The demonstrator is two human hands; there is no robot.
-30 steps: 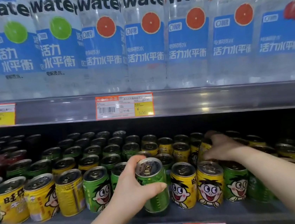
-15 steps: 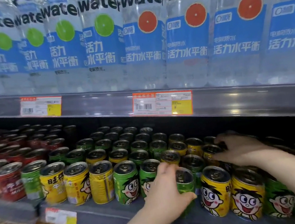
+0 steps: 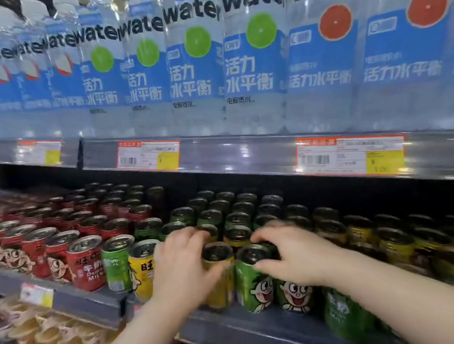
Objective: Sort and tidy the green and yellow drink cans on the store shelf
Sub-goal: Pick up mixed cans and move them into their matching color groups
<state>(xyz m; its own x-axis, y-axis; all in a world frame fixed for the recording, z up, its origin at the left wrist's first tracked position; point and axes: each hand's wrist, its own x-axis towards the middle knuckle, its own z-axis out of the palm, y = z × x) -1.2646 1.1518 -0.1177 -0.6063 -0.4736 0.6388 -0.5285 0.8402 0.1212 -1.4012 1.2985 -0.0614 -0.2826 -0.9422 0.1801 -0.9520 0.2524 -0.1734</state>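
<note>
With the left hand [image 3: 183, 267] gripping a yellow can [image 3: 218, 283] and the right hand [image 3: 297, 257] gripping a green can [image 3: 253, 285], best lift each straight up, clear of its neighbours.

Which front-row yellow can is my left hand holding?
The yellow can directly beside the green cartoon-face can; your left hand wraps it. The yellow can with black lettering stands left of that hand.

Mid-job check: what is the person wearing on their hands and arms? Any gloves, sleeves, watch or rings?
Nothing worn shows. The left hand and right hand are bare, with no gloves. The left forearm and right forearm are bare down to the frame edge: no sleeve, watch or bracelet in view. No ring shows, though motion blur could hide a thin one.
</note>
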